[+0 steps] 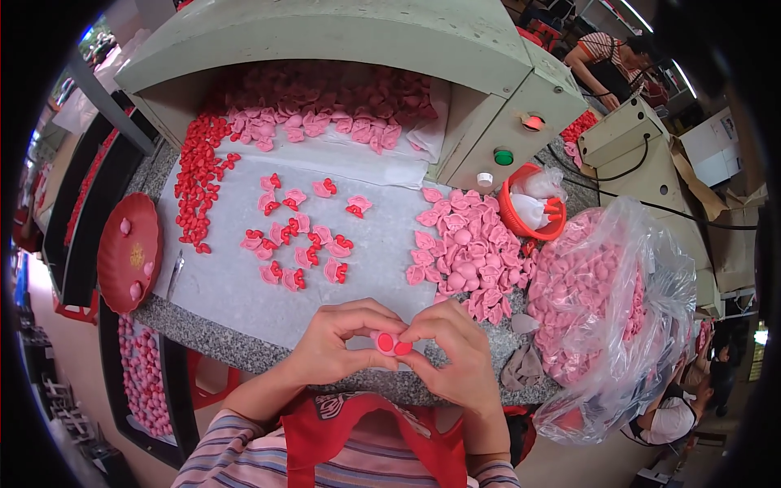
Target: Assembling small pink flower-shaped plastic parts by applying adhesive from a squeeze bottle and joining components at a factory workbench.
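Close to my body, at the table's front edge, I hold a small pink plastic piece with red rounded parts between both hands. My left hand pinches it from the left with thumb and forefinger. My right hand grips its other side, fingertips on the red part. Beyond my hands, several pink pieces with red parts attached are scattered on a white sheet. A heap of loose pink shell-like pieces lies to their right. Small glossy red pieces are piled along the sheet's left side.
A grey-green cabinet with an open front, full of pink pieces, stands at the back. Left are a red plate and tweezers. Right are an orange basket, a clear bag of pink pieces and a grey cloth.
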### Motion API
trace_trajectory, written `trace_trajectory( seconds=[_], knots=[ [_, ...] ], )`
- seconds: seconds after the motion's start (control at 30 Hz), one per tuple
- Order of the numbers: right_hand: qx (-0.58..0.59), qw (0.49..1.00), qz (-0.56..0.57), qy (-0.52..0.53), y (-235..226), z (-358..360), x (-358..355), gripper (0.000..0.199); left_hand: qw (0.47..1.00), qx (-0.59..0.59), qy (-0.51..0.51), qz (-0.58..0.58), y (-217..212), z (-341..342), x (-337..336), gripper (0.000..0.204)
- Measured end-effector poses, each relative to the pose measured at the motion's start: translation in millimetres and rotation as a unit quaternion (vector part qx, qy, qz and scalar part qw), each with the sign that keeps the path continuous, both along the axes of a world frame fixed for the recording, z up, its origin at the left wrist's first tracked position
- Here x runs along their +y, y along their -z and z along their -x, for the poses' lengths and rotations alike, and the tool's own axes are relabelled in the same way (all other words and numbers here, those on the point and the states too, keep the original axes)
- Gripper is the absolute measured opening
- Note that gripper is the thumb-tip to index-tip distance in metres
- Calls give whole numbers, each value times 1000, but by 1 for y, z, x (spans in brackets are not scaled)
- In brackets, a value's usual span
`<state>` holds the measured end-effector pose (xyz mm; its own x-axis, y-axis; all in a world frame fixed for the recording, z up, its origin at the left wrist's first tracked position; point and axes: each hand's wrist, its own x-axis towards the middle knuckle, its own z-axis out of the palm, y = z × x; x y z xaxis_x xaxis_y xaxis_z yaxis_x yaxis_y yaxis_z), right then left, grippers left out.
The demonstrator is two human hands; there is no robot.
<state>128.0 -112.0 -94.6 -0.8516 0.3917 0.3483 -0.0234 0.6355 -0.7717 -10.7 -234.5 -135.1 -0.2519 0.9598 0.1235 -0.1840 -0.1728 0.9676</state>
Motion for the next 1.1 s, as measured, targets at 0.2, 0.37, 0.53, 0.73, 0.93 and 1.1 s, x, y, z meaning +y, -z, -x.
trace_trajectory(
  seconds=[0.2, 0.37, 0.53, 0.73, 0.93, 1.1],
  knots=[
    [7, 1000, -30, -1, -2, -1, -1, 30, 999, 17, -19, -21, 4, -4, 0, 35],
    [48, 997, 54, 39, -3, 3, -12, 27, 990, -124, -12, -65, 13, -8, -2, 36],
    [56, 987, 136, 60, 7, -5, -17, 23, 975, -177, 0, -136, 22, -13, 1, 40],
    [51, 994, 88, 43, 2, -6, -15, 17, 975, -167, 10, -145, 24, -11, 0, 39],
    [75, 995, 53, 39, 8, -6, -21, 15, 982, -147, 14, -114, 22, -12, 2, 36],
    [118, 975, 154, 111, 12, -6, -31, 21, 968, -193, 10, -159, 22, -17, 4, 36]
  ],
)
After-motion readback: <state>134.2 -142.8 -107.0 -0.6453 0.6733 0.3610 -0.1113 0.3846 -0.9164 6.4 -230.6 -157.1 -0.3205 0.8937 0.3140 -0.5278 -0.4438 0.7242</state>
